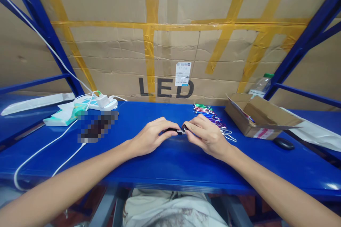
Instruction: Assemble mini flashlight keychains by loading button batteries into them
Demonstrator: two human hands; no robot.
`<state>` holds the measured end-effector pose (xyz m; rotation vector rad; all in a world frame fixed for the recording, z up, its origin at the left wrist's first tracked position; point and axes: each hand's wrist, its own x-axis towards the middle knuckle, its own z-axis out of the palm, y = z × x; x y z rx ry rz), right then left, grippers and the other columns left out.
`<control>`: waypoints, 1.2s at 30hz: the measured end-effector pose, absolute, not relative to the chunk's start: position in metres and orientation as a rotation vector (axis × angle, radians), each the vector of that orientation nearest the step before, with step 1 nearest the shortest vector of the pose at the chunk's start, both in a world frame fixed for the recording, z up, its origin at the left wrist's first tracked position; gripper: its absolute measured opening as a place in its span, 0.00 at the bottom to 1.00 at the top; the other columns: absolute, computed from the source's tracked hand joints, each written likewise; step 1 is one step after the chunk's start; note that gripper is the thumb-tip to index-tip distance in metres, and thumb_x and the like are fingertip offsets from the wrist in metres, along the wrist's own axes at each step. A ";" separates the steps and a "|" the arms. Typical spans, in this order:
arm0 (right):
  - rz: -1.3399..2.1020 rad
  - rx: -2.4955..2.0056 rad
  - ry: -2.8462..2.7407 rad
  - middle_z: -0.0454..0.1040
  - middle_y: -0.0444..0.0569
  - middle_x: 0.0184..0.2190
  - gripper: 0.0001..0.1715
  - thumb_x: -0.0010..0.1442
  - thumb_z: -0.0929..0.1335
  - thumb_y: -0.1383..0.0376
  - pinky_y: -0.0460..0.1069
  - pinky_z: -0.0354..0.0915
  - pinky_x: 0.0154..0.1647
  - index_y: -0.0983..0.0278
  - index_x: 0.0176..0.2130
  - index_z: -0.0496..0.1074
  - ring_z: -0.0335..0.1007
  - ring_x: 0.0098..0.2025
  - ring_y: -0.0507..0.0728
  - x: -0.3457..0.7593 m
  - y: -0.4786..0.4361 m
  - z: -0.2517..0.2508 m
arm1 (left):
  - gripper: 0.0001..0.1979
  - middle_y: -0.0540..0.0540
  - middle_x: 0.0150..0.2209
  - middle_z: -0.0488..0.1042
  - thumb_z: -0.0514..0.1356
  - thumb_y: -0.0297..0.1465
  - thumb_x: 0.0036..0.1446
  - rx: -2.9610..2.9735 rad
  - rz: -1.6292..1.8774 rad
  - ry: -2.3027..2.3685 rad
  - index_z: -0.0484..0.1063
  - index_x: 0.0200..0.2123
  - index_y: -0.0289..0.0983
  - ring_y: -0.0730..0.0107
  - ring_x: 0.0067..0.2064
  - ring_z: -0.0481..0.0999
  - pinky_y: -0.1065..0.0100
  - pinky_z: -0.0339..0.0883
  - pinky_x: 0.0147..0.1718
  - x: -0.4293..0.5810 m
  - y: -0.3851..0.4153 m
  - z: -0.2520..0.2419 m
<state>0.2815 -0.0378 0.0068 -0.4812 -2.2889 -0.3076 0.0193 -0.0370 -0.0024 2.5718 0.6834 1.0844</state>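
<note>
Over the middle of the blue table [170, 163], my left hand [151, 135] and my right hand [206, 135] meet on one small dark pen-like item with a metal end [178, 131]. Both pinch it with curled fingers, the left on its dark body, the right on its silvery end. Just behind my right hand lies a row of several coloured metallic pen-like pieces with clips [210, 114].
An open cardboard box [253, 115] stands at the right, a plastic bottle [261, 85] behind it and a dark mouse [283, 143] beside it. At the left are a power strip [98, 102] with white cables, a tissue pack [60, 117] and a blurred object [97, 126]. A cardboard wall closes the back.
</note>
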 end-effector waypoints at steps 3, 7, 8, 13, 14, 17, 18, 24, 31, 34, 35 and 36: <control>-0.286 -0.510 -2.303 0.79 0.55 0.38 0.12 0.76 0.64 0.67 0.57 0.68 0.38 0.62 0.52 0.77 0.69 0.36 0.60 0.282 -0.039 0.007 | 0.11 0.44 0.50 0.83 0.58 0.34 0.77 2.592 1.092 0.684 0.78 0.56 0.40 0.65 0.49 0.78 0.64 0.72 0.52 0.019 -0.037 -0.002; -0.307 -0.504 -2.307 0.79 0.55 0.39 0.13 0.76 0.64 0.68 0.57 0.69 0.40 0.61 0.55 0.76 0.70 0.37 0.61 0.285 -0.039 0.007 | 0.12 0.42 0.50 0.83 0.57 0.35 0.77 2.625 1.105 0.677 0.78 0.56 0.39 0.63 0.48 0.78 0.62 0.73 0.52 0.019 -0.037 -0.003; -0.328 -0.498 -2.312 0.79 0.55 0.39 0.14 0.76 0.64 0.68 0.57 0.70 0.40 0.61 0.56 0.75 0.70 0.37 0.61 0.285 -0.039 0.008 | 0.12 0.42 0.50 0.83 0.57 0.35 0.77 2.630 1.106 0.676 0.78 0.56 0.39 0.63 0.48 0.78 0.62 0.73 0.52 0.019 -0.037 -0.003; -0.505 -0.449 -2.327 0.79 0.55 0.39 0.16 0.75 0.65 0.71 0.57 0.71 0.40 0.62 0.58 0.72 0.71 0.37 0.61 0.286 -0.041 0.011 | 0.12 0.43 0.50 0.82 0.57 0.34 0.77 2.616 1.080 0.682 0.77 0.56 0.40 0.64 0.49 0.77 0.64 0.71 0.53 0.019 -0.036 -0.004; -0.540 -0.429 -2.323 0.79 0.56 0.39 0.16 0.75 0.65 0.72 0.57 0.71 0.39 0.62 0.58 0.72 0.70 0.37 0.61 0.286 -0.042 0.012 | 0.11 0.44 0.50 0.82 0.57 0.34 0.77 2.614 1.077 0.679 0.77 0.56 0.40 0.64 0.49 0.77 0.64 0.71 0.53 0.019 -0.036 -0.004; -0.567 -0.392 -2.313 0.79 0.56 0.40 0.16 0.75 0.65 0.73 0.57 0.71 0.39 0.63 0.58 0.72 0.70 0.38 0.61 0.285 -0.042 0.014 | 0.11 0.44 0.50 0.82 0.57 0.34 0.77 2.618 1.086 0.661 0.76 0.56 0.40 0.64 0.49 0.77 0.64 0.71 0.53 0.019 -0.036 -0.003; -0.553 -0.395 -2.313 0.79 0.56 0.40 0.16 0.75 0.65 0.73 0.57 0.71 0.39 0.63 0.58 0.72 0.71 0.38 0.61 0.285 -0.042 0.014 | 0.11 0.44 0.50 0.82 0.57 0.34 0.77 2.619 1.092 0.658 0.76 0.56 0.40 0.64 0.49 0.77 0.64 0.71 0.53 0.019 -0.036 -0.002; -0.473 -0.431 -2.310 0.78 0.55 0.39 0.14 0.76 0.64 0.71 0.57 0.70 0.39 0.62 0.57 0.74 0.69 0.37 0.61 0.284 -0.043 0.013 | 0.11 0.43 0.48 0.82 0.58 0.33 0.77 2.656 1.134 0.653 0.77 0.55 0.39 0.63 0.47 0.76 0.63 0.70 0.51 0.019 -0.036 -0.001; -0.383 -0.427 -2.264 0.78 0.54 0.38 0.11 0.76 0.64 0.71 0.55 0.68 0.37 0.63 0.54 0.73 0.67 0.35 0.59 0.280 -0.044 0.011 | 0.09 0.44 0.48 0.83 0.60 0.29 0.75 2.720 1.259 0.579 0.76 0.55 0.39 0.65 0.45 0.76 0.64 0.70 0.50 0.020 -0.036 -0.001; -0.393 -0.410 -2.253 0.78 0.55 0.37 0.10 0.75 0.66 0.72 0.55 0.68 0.37 0.65 0.53 0.73 0.66 0.35 0.59 0.280 -0.042 0.009 | 0.09 0.44 0.48 0.83 0.61 0.29 0.74 2.713 1.337 0.568 0.75 0.55 0.39 0.65 0.46 0.77 0.64 0.71 0.49 0.020 -0.036 -0.001; -0.396 -0.409 -2.252 0.78 0.55 0.37 0.10 0.75 0.66 0.72 0.55 0.68 0.37 0.66 0.53 0.73 0.66 0.35 0.59 0.280 -0.042 0.008 | 0.09 0.44 0.48 0.83 0.61 0.29 0.74 2.713 1.349 0.570 0.75 0.55 0.39 0.65 0.46 0.77 0.63 0.71 0.49 0.020 -0.036 -0.001; -0.395 -0.410 -2.252 0.78 0.55 0.37 0.10 0.75 0.66 0.72 0.55 0.68 0.37 0.66 0.54 0.73 0.66 0.35 0.59 0.280 -0.042 0.008 | 0.09 0.44 0.48 0.83 0.61 0.29 0.74 2.716 1.353 0.575 0.75 0.55 0.39 0.65 0.46 0.78 0.63 0.71 0.49 0.020 -0.036 -0.001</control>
